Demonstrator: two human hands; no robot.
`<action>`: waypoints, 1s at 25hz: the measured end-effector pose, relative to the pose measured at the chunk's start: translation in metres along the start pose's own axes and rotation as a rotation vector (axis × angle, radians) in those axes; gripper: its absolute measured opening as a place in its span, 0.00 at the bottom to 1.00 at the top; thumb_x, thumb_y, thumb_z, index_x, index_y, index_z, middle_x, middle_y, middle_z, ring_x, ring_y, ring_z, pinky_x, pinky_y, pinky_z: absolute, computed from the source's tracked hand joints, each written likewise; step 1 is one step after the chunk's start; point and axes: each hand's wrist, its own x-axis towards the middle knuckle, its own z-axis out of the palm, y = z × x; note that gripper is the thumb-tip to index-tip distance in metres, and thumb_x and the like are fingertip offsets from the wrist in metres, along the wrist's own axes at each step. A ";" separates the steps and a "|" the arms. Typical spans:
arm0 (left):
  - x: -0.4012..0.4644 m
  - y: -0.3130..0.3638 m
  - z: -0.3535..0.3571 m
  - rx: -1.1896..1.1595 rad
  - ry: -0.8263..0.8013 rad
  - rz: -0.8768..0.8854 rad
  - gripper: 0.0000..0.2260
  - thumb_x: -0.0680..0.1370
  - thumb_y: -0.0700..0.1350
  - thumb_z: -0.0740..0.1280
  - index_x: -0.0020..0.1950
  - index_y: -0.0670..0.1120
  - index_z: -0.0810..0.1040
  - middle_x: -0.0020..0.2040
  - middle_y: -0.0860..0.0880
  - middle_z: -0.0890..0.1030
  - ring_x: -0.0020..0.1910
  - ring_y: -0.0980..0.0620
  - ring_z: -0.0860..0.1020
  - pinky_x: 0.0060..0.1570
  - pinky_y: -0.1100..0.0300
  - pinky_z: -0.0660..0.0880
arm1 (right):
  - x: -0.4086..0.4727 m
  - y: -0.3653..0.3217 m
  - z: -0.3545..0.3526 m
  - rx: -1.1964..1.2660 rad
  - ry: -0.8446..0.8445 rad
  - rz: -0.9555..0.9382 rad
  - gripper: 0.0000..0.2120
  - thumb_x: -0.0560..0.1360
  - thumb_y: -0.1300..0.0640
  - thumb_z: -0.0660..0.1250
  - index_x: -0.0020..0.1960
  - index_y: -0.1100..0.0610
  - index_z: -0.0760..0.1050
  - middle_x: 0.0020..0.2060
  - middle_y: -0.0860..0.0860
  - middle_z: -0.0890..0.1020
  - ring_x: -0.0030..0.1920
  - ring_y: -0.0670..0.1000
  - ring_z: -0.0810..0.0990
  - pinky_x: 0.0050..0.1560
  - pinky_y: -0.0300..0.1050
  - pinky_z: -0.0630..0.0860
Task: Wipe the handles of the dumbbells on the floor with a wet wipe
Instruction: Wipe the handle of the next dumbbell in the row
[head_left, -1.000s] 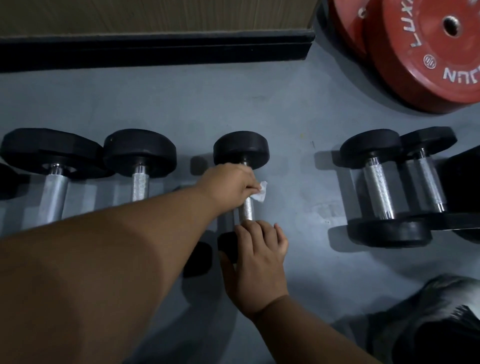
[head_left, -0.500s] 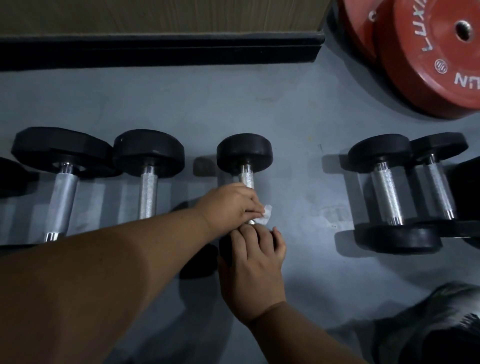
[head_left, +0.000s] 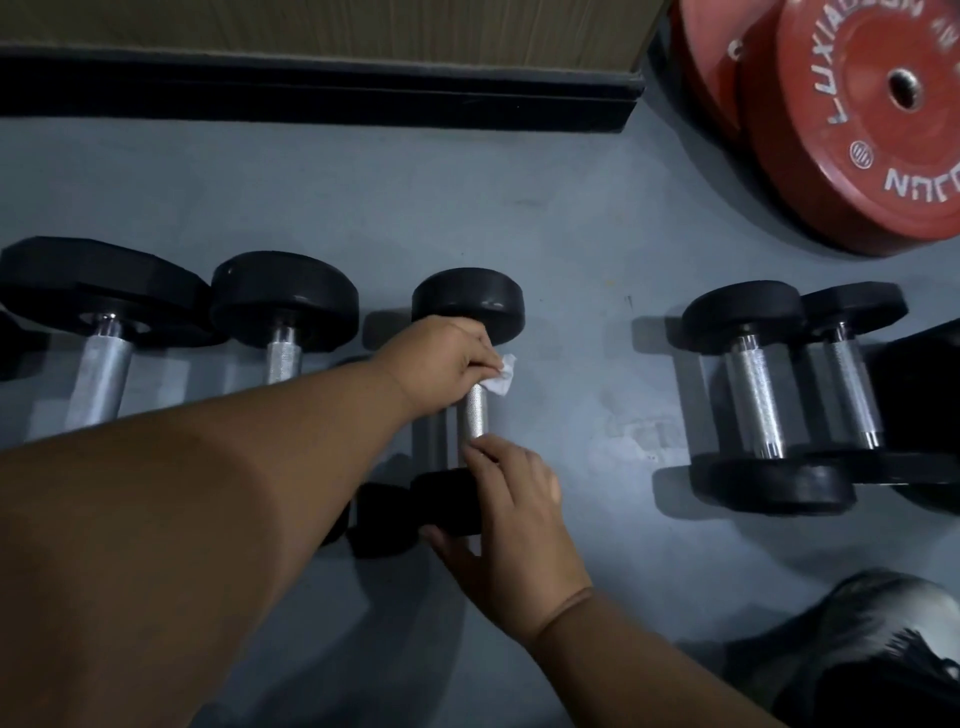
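Two red weight plates (head_left: 852, 124) overlap at one o'clock, leaning over the grey floor (head_left: 467, 208); the front one bears white lettering. A black baseboard (head_left: 311, 98) runs along twelve o'clock under a wood-toned panel (head_left: 311, 26). At five o'clock sits a dark shape (head_left: 872, 654), possibly a shoe.

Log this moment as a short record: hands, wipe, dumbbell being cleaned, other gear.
left hand: grips the wipe round the far end of the handle
right hand: holds the near weight of the middle dumbbell
other dumbbells: two on the left, two on the right, untouched
plates: red, top right
floor: grey
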 end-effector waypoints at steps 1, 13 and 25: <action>0.001 -0.002 -0.003 -0.002 -0.011 -0.006 0.06 0.75 0.43 0.72 0.51 0.46 0.86 0.49 0.52 0.84 0.50 0.54 0.81 0.55 0.54 0.78 | 0.002 0.001 -0.001 -0.042 -0.022 0.059 0.34 0.70 0.33 0.67 0.69 0.53 0.70 0.66 0.51 0.71 0.66 0.54 0.70 0.67 0.54 0.68; -0.054 0.014 0.009 0.026 -0.129 0.158 0.08 0.74 0.44 0.74 0.52 0.47 0.86 0.46 0.52 0.84 0.46 0.55 0.81 0.52 0.64 0.76 | 0.007 -0.002 0.010 0.012 -0.016 0.057 0.36 0.68 0.31 0.65 0.65 0.56 0.72 0.61 0.53 0.73 0.60 0.57 0.72 0.62 0.55 0.75; -0.007 -0.006 -0.030 0.127 -0.123 -0.054 0.09 0.77 0.49 0.71 0.55 0.52 0.85 0.55 0.56 0.84 0.57 0.56 0.79 0.60 0.55 0.75 | 0.010 -0.024 0.012 -0.106 -0.067 0.097 0.33 0.68 0.31 0.64 0.63 0.53 0.72 0.59 0.50 0.73 0.59 0.55 0.71 0.57 0.57 0.76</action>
